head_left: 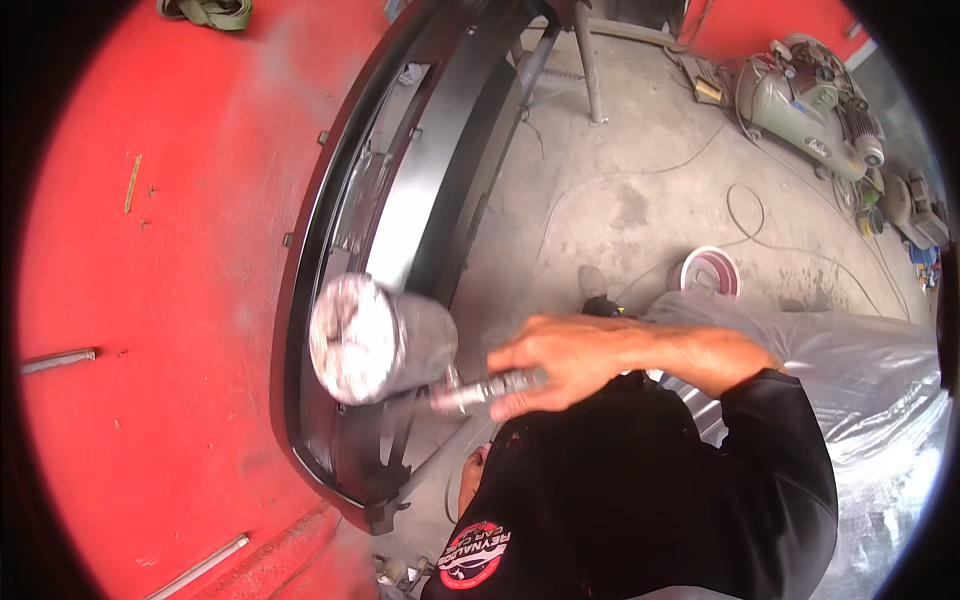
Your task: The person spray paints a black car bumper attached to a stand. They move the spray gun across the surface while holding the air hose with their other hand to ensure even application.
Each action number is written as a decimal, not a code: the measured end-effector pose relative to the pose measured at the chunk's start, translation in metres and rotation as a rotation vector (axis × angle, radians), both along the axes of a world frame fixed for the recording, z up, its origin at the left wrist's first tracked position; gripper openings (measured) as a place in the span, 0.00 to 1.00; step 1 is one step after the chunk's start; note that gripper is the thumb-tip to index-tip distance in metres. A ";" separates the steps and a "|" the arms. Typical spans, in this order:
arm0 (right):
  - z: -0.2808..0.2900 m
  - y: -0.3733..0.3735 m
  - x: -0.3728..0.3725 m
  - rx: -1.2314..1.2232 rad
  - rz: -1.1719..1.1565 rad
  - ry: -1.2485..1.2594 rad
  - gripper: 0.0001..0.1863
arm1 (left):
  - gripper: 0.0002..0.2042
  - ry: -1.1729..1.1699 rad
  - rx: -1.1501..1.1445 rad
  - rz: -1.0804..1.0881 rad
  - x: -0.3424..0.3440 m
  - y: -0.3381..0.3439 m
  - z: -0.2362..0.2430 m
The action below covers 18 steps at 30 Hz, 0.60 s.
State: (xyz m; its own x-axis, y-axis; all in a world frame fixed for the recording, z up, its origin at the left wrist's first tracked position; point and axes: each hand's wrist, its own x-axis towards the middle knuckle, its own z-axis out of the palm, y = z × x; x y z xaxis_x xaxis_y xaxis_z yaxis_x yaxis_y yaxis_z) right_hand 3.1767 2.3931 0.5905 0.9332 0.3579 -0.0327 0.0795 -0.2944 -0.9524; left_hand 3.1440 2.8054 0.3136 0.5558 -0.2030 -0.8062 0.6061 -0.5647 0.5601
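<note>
Head view: the right hand (540, 362) is clamping round the spray gun (425, 340), whose cup is overlapping the bumper's (445, 180) near end. Work is seemingly progressing: the bumper is showing black throughout, though I cannot tell what is remaining. The left hand (470, 484) is mostly hiding, grip unclear. Left of the bumper, the wall (200, 300) is crowding; right, floor (590, 215) is spreading toward a bucket (712, 249).

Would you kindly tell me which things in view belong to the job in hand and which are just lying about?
In use:
Grey metal spray gun with a cylindrical cup, held in the right hand
Long black car bumper

Apparently just lying about:
Round white bucket, reddish inside
Crumpled olive-green bundle, top left
</note>
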 end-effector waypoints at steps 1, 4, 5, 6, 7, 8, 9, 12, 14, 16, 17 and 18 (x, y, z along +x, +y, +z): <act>0.005 -0.018 0.010 -0.036 -0.025 0.022 0.24 | 0.25 -0.004 -0.001 0.006 0.002 -0.012 -0.005; -0.003 -0.078 0.033 -0.046 -0.437 -0.018 0.24 | 0.25 -0.022 0.016 0.015 0.015 -0.049 -0.012; -0.003 -0.102 0.040 0.034 -0.538 -0.057 0.24 | 0.25 -0.032 0.025 0.011 0.021 -0.064 -0.014; -0.006 -0.130 0.050 0.089 -0.605 -0.098 0.23 | 0.25 -0.042 0.032 0.011 0.025 -0.082 -0.016; -0.010 -0.156 0.062 0.152 -0.667 -0.145 0.22 | 0.25 -0.055 0.054 0.005 0.029 -0.095 -0.016; -0.015 -0.184 0.074 0.188 -0.697 -0.192 0.23 | 0.25 -0.070 0.083 -0.003 0.034 -0.107 -0.015; -0.014 -0.210 0.080 0.156 -0.799 -0.182 0.23 | 0.25 -0.085 0.114 -0.011 0.037 -0.117 -0.013; -0.009 -0.278 0.085 0.091 -1.167 0.004 0.24 | 0.25 -0.146 0.220 -0.064 0.050 -0.167 0.013; -0.027 -0.327 0.086 0.034 -1.388 0.171 0.24 | 0.26 -0.207 0.271 -0.120 0.061 -0.213 0.055; -0.050 -0.360 0.085 0.005 -1.572 0.007 0.22 | 0.26 -0.268 0.316 -0.240 0.076 -0.236 0.067; -0.054 -0.366 0.090 -0.012 -1.637 -0.080 0.28 | 0.27 -0.295 0.342 -0.301 0.082 -0.234 0.060; -0.054 -0.371 0.092 0.021 -1.629 -0.060 0.28 | 0.28 -0.321 0.367 -0.365 0.084 -0.230 0.054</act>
State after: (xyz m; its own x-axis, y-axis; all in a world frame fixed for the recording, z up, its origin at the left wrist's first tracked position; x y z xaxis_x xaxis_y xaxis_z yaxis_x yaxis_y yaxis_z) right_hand 3.2685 2.0221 0.5369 0.3032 -0.9529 0.0080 -0.2503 -0.0877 -0.9642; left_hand 3.2280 2.5750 0.3679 0.7296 -0.1666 -0.6632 0.1703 -0.8950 0.4123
